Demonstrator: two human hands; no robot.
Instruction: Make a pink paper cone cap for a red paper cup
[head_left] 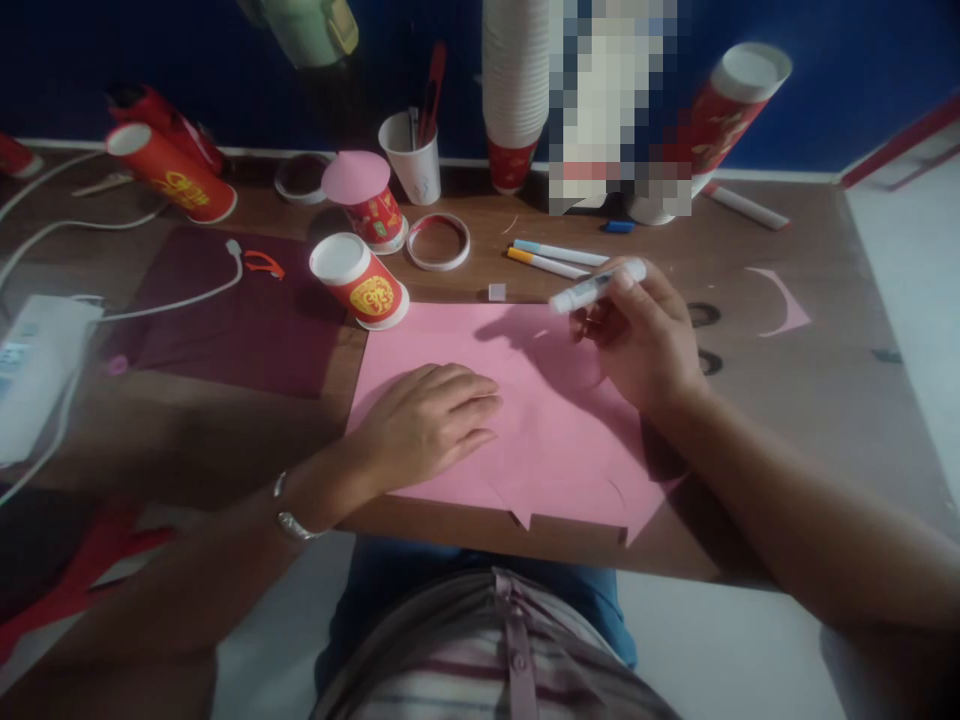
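Observation:
A sheet of pink paper (450, 335) lies on the wooden table, its near edge cut unevenly. My left hand (427, 425) rests palm down on it, fingers stretched out. Above the sheet's right side, my right hand (645, 335) is closed around a white tube like a glue stick (589, 290), held nearly level and pointing left. A red paper cup (367, 285) stands upside down at the sheet's far left corner. Behind it is another red cup (379, 218) topped by a pink paper cone (356, 178). A small whitish block (496, 292) sits just beyond the sheet.
Two markers (551, 262), a blue cap (619, 227) and a tape roll (439, 242) lie beyond the paper. Stacked cups (515, 90) and a white cup with tools (416, 165) stand behind. White cables (180, 305) cross the left side. A pink scrap (787, 305) lies right.

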